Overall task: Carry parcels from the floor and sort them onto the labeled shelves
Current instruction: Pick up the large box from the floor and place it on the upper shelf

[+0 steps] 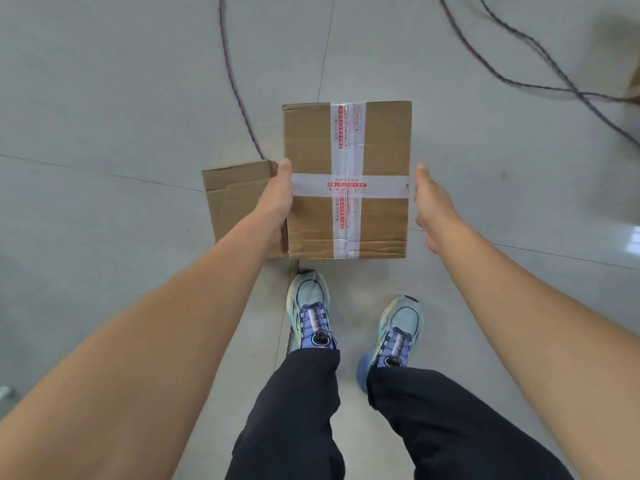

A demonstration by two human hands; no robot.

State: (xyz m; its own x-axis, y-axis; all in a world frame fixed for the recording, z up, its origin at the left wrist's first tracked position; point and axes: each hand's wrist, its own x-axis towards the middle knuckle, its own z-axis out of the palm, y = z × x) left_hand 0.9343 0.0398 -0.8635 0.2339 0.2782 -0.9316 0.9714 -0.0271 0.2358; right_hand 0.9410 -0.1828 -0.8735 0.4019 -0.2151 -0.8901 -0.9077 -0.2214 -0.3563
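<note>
A brown cardboard parcel (377, 150) with a cross of white tape printed in red lies straight ahead of me, over the grey tiled floor. My left hand (277, 202) grips its left side, thumb on the top face and fingers hidden down the side. My right hand (433, 206) is at the parcel's right side with fingers extended, and a narrow gap shows between it and the cardboard. A second, smaller brown parcel (235, 195) lies on the floor, tucked against the first one's left side, partly behind my left hand.
My two shoes (311, 306) (398, 327) stand just short of the parcel. A purple cable (239, 91) runs across the floor to the parcels. Dark cables (540, 53) cross at the upper right, near a blurred brown edge (635, 84).
</note>
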